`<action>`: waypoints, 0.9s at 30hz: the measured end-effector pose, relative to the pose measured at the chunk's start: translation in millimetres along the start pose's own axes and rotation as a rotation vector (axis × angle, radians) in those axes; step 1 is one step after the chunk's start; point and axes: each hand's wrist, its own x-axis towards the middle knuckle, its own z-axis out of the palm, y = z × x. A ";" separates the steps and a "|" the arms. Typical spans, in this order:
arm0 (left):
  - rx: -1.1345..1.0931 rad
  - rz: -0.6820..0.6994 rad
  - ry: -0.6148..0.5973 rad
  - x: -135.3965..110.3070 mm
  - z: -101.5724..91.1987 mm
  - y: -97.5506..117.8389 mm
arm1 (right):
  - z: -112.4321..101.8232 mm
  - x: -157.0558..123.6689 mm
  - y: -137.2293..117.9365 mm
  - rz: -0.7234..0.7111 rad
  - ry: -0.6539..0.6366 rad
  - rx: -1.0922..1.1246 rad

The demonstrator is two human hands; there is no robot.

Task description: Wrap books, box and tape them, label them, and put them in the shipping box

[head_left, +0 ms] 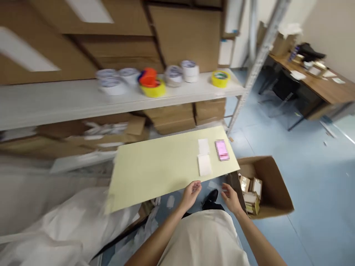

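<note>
My left hand (192,193) hovers at the near edge of a pale yellow board (155,168), fingers curled loosely with nothing visible in them. My right hand (230,196) is just to its right, below the board's corner, fingers partly bent and apart, holding nothing I can make out. Two white cards (204,157) and a pink phone-like item (222,150) lie on the board's right end, beyond both hands.
An open cardboard box (273,184) with several small packets stands on the blue floor at right. A white shelf (69,98) carries several tape rolls (220,78). Cardboard boxes are stacked above and below. White sheeting (63,225) lies at left. A desk (318,81) stands far right.
</note>
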 end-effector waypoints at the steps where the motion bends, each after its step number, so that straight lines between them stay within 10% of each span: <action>1: -0.026 -0.003 0.046 -11.1 -13.3 -4.0 | 10.5 4.2 -8.6 -0.036 -0.066 -0.012; 7: -0.215 -0.021 0.329 -90.1 -101.4 -56.6 | 111.2 5.0 -64.5 -0.211 -0.357 -0.098; 14: -0.339 -0.092 0.638 -178.7 -185.2 -128.4 | 248.4 -61.7 -109.0 -0.359 -0.695 -0.121; 27: -0.624 -0.183 1.123 -248.6 -218.9 -179.9 | 388.1 -97.7 -148.6 -0.314 -1.267 -0.239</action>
